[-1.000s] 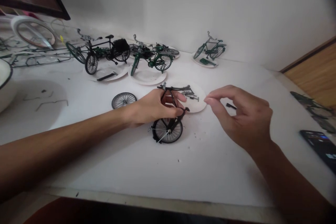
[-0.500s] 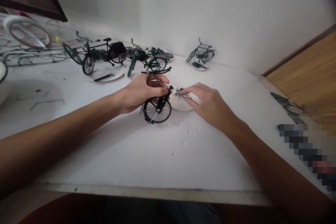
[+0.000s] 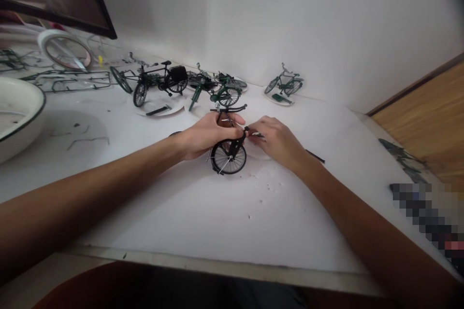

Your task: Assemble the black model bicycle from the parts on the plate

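Observation:
My left hand (image 3: pixel 205 135) is wrapped round a black model bicycle (image 3: pixel 235 147), held slightly above or on the white table. Its spoked wheel points toward me, and the palm and fingers cover much of the frame. Close against the bicycle's near right side, my right hand (image 3: pixel 277 141) has its fingers pinched together. A small thin part (image 3: pixel 258 134) shows between those fingertips; its exact kind is too small to make out. Beneath the right hand lies a pale round dish (image 3: pixel 259 153), mostly hidden.
Black and green model bicycles (image 3: pixel 159 77) stand along the back. Another green model bicycle (image 3: pixel 284 81) is by the wall. To the left are a white enamel basin (image 3: pixel 21 125) and bent wires (image 3: pixel 89 140). Tiny bits (image 3: pixel 261 201) dot the table (image 3: pixel 203 222).
My right hand has come up from the dish to the bicycle, with its fingertips closed on a small part. The view has shifted left, bringing more of the basin in.

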`<state>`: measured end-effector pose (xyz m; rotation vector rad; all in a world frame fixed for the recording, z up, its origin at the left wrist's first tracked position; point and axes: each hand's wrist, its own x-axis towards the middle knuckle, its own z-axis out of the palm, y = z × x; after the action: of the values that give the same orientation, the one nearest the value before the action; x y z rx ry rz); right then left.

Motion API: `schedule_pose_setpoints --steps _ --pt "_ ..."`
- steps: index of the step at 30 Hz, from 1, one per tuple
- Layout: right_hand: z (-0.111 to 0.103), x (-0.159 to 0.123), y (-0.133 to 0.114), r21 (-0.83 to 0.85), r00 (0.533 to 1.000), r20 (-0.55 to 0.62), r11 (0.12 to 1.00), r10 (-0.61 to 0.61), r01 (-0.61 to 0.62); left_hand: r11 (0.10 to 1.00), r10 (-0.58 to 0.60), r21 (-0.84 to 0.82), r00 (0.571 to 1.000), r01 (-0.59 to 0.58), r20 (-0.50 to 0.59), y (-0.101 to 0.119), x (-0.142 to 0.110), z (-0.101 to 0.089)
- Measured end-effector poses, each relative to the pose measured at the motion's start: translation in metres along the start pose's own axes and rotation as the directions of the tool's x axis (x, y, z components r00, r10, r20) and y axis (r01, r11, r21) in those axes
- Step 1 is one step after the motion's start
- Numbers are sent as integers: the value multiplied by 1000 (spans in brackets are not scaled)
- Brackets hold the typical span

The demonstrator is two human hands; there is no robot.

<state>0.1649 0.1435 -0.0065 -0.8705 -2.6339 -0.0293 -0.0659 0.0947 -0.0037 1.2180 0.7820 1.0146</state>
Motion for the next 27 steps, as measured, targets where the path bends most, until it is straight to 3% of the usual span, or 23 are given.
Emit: schedule_pose_setpoints --steps 5,8,10,13,15,18,23,27 --pt "-5 -1 -7 -1 1000 8 1000 12 -12 998 -31 -52 992 37 121 -4 -1 1" --pt "-18 -9 -21 68 996 -56 996 66 -62 997 -70 -29 987 75 141 -8 0 0" --pt "-29 -17 -36 221 971 -138 962 196 -163 996 -83 -15 985 86 150 -9 0 -1" --pt "-39 -28 -63 460 891 -187 838 414 -293 995 -98 8 983 97 153 -9 -1 -1" --pt "-39 -32 -77 571 864 -163 760 476 -311 995 -95 24 986 92 135 -9 -1 0" --pt "-31 -33 -87 616 852 -169 728 495 -301 996 -83 22 992 82 94 -10 -2 3" --pt "-19 -32 -84 590 824 -245 753 510 -291 999 -37 -7 999 37 -20 -12 -5 18" --pt "-20 -35 -83 475 826 -325 835 460 -278 999 30 47 989 -23 -148 -12 -11 34"
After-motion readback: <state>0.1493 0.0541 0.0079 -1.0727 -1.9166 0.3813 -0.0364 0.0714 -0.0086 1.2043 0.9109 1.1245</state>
